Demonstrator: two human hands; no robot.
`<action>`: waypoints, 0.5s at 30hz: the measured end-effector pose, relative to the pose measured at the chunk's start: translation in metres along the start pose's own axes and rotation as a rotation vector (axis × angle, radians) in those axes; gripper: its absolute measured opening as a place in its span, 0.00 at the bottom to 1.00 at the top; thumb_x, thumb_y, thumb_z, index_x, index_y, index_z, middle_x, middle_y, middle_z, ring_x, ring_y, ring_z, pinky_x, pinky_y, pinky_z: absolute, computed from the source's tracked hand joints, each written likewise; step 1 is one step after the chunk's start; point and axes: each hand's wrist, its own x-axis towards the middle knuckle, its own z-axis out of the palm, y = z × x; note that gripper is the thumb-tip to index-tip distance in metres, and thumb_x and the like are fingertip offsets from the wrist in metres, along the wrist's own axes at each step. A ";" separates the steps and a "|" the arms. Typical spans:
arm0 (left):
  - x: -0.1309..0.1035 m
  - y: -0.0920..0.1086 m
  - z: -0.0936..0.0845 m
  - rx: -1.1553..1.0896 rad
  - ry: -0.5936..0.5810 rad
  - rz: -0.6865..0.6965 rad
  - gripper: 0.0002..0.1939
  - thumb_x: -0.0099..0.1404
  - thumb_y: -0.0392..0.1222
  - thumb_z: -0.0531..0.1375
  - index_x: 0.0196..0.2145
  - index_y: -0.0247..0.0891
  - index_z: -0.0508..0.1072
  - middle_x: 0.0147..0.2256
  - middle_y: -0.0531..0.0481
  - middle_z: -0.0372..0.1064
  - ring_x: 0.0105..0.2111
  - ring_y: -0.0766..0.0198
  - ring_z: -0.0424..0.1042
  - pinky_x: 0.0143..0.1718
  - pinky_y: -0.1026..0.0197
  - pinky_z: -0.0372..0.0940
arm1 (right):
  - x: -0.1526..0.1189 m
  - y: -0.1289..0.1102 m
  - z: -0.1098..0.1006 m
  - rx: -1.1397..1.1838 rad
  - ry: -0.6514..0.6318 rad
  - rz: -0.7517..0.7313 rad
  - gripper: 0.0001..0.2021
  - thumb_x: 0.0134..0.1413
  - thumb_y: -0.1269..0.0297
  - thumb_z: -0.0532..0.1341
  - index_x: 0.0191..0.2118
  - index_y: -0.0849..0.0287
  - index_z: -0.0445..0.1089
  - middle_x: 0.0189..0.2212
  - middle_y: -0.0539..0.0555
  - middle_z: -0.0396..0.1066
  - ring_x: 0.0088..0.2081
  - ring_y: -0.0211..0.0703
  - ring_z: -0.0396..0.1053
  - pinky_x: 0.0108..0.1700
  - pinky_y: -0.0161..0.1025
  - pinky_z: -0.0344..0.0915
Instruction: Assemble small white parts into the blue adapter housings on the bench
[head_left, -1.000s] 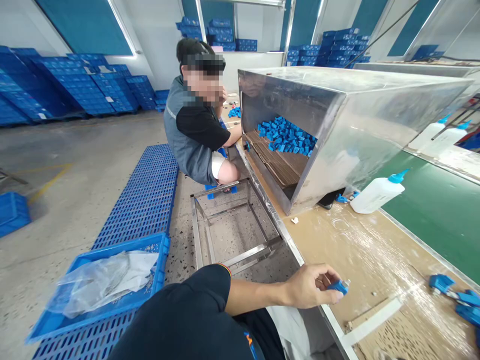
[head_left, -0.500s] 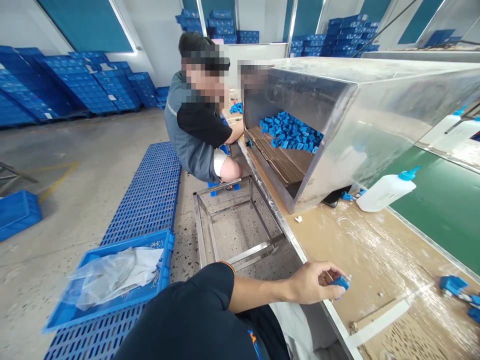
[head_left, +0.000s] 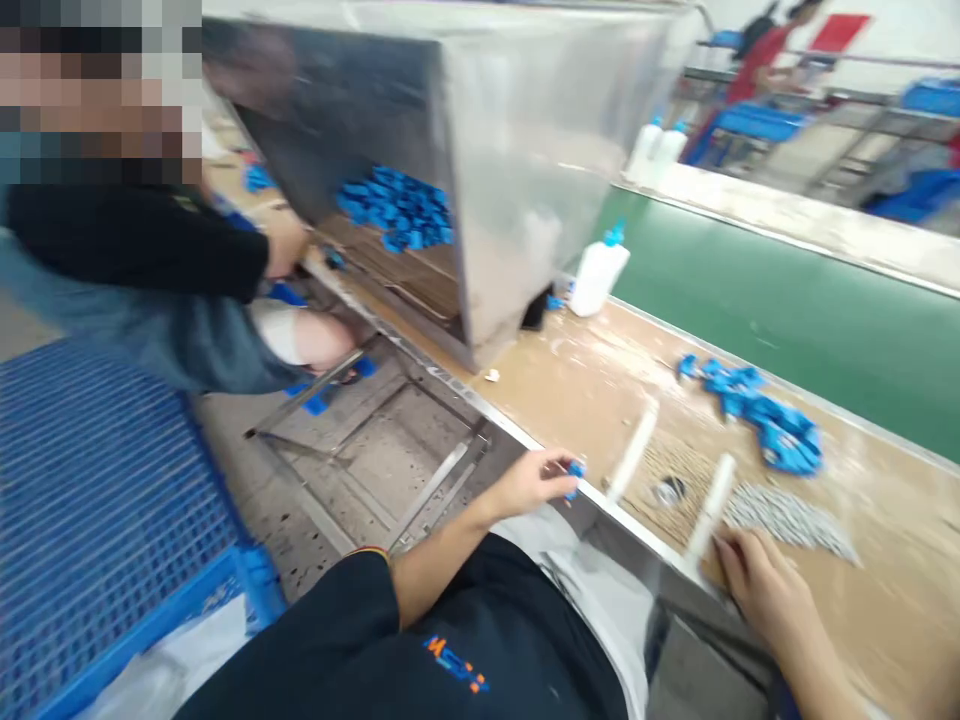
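Note:
My left hand is closed, with a small blue plastic part pinched between thumb and fingertips above the table's near edge. Lower right, my right hand has its fingers bent together and pointing down, by the end of a white strip; whatever they pinch is hidden. Just beyond that hand lies a pile of small grey pieces. Between two white strips are many tiny tan pieces and a small round metallic item. A row of larger blue parts lies farther back.
A metal hood stands on the table, covering a heap of blue parts. A white bottle stands beside it, before a green belt. At left sits a co-worker, behind a metal stool frame. A blue crate is lower left.
The view has swung right and down, bringing the grey pieces and my right hand into sight. My left hand still holds the blue part.

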 end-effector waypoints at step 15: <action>0.005 0.010 -0.009 0.037 -0.011 0.041 0.23 0.51 0.54 0.76 0.36 0.35 0.78 0.29 0.53 0.71 0.29 0.67 0.69 0.29 0.64 0.70 | 0.030 -0.016 -0.023 0.174 -0.195 0.197 0.11 0.65 0.56 0.56 0.32 0.54 0.65 0.25 0.51 0.67 0.26 0.42 0.64 0.30 0.38 0.61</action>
